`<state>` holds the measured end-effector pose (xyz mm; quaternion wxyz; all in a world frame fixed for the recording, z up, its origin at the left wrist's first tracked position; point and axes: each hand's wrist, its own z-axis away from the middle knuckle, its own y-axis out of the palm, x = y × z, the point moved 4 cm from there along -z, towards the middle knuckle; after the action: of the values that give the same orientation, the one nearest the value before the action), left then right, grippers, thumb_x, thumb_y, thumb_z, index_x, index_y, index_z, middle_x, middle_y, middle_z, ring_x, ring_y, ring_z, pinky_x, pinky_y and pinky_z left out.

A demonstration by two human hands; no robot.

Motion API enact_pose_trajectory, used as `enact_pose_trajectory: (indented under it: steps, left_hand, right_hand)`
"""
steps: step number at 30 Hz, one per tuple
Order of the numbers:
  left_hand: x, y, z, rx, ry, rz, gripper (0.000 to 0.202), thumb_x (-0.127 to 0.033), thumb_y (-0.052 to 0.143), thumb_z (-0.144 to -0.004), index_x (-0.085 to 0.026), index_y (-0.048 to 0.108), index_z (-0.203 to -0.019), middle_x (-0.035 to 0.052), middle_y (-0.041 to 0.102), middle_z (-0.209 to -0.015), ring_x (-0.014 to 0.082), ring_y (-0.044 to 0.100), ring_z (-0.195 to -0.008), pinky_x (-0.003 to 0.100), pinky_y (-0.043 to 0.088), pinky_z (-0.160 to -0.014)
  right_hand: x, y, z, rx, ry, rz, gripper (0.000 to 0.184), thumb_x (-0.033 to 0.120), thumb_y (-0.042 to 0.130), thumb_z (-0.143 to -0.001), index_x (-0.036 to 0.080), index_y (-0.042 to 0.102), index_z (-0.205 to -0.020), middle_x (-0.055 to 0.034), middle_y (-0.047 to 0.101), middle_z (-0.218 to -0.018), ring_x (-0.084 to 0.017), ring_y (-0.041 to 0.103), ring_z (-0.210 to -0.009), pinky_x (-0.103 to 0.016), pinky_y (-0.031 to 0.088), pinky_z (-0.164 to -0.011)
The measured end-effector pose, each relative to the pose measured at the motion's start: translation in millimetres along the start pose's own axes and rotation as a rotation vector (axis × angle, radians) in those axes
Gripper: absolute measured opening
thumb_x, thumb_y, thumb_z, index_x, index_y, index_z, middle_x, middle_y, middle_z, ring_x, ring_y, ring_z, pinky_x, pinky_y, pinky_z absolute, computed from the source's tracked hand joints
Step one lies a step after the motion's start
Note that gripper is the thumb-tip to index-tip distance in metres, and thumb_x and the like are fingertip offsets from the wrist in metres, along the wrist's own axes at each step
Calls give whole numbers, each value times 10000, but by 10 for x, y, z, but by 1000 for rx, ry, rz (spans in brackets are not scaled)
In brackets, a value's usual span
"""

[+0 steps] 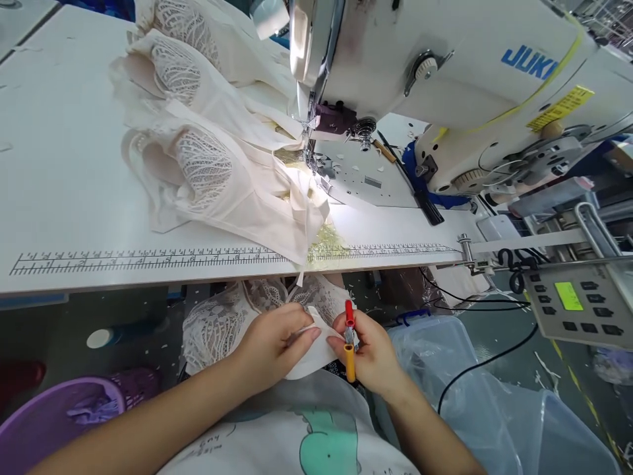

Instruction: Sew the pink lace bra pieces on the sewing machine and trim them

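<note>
My left hand (277, 343) is closed in a pinch on a small cream fabric piece (316, 346) held over my lap, below the table's front edge. My right hand (368, 353) grips small thread snips with a red tip and a yellow handle (349, 346), their point at the fabric's right edge. Under my hands lies white lace fabric (217, 323). On the table above, a pile of cream lace garments (198, 145) trails from the needle area (311, 142) of a white sewing machine (445, 72).
A printed ruler (148, 258) runs along the white table's front edge. A grey control panel with a green screen (573, 300) hangs at the right. A plastic-lined clear bin (475, 369) stands at my right, a purple basin (54, 415) at my left.
</note>
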<state>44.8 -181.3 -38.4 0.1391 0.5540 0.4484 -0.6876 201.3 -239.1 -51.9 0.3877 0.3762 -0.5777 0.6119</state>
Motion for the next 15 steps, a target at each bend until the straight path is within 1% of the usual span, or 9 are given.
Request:
enact_pose_trajectory:
  steps: [2,5,8,12,15]
  left_hand:
    - [8,-1,9,1,1,34,344,-272,405,-887,-186,557,-591,-7,488,-600,121,508,-582,215,400,-533]
    - [11,-61,17,-57,-5,88,322,-257,437,-877,-187,560,-588,-8,506,-597,120,503,-578,216,400,-520]
    - [35,-120,24,-107,-26,132,287,-249,473,-860,-188,581,-602,-6,536,-600,118,508,-568,221,399,-507]
    - [165,-135,53,-167,-52,135,295,-319,502,-869,-203,581,-609,0,563,-621,124,501,-550,232,400,-480]
    - [289,-123,93,-166,-64,67,345,-375,484,-898,-211,561,-605,-1,551,-628,128,498,-552,236,433,-493]
  right_hand:
    - [-9,-10,2,5,28,-33,128,262,622,-769,216,503,-768,4,547,-702,-144,500,-609,-240,421,-533]
    - [-54,-25,15,10,69,-107,154,300,645,-757,209,526,-792,-2,556,-717,-144,503,-614,-247,438,-547]
    - [-112,-30,38,-9,69,-164,136,295,637,-768,209,541,-810,-7,577,-723,-150,519,-626,-259,449,-570]
    - [-182,-6,66,-84,63,-205,138,312,619,-783,217,535,-835,-12,579,-747,-160,534,-655,-283,462,-608]
    - [-190,7,62,-150,65,-213,165,345,616,-780,223,518,-833,-18,583,-775,-169,544,-687,-301,471,-646]
